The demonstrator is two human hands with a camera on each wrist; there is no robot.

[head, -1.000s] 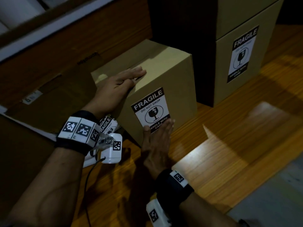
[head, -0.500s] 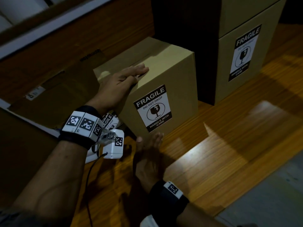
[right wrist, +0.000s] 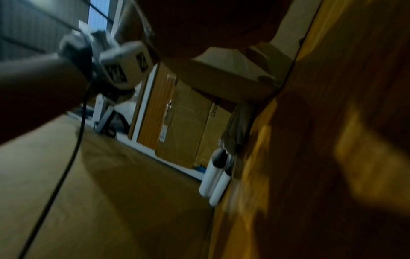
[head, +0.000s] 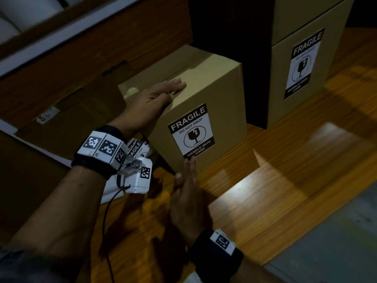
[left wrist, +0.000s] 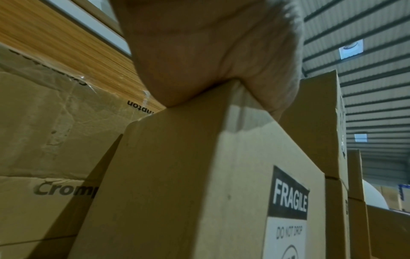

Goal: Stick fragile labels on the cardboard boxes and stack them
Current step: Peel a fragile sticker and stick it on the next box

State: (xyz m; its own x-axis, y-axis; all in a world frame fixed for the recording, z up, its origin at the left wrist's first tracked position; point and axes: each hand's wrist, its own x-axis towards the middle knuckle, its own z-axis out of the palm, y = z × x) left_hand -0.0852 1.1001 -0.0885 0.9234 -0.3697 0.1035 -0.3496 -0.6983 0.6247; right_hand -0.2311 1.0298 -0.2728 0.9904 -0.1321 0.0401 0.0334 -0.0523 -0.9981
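Left hand (head: 151, 103) lies flat, fingers straight, on the cardboard box (head: 220, 94) at centre; right hand (head: 188, 199), fingers extended at 6 o'clock, touches its fragile label (head: 191, 132); labelled stack (head: 306, 64) at 2 o'clock.

Closed tan cardboard box (head: 204, 94) upright on wooden floor, black-and-white fragile label (head: 191, 131) stuck on its front, labelled stacked boxes (head: 306, 64) just beside, spare labels (head: 135, 150) behind its corner
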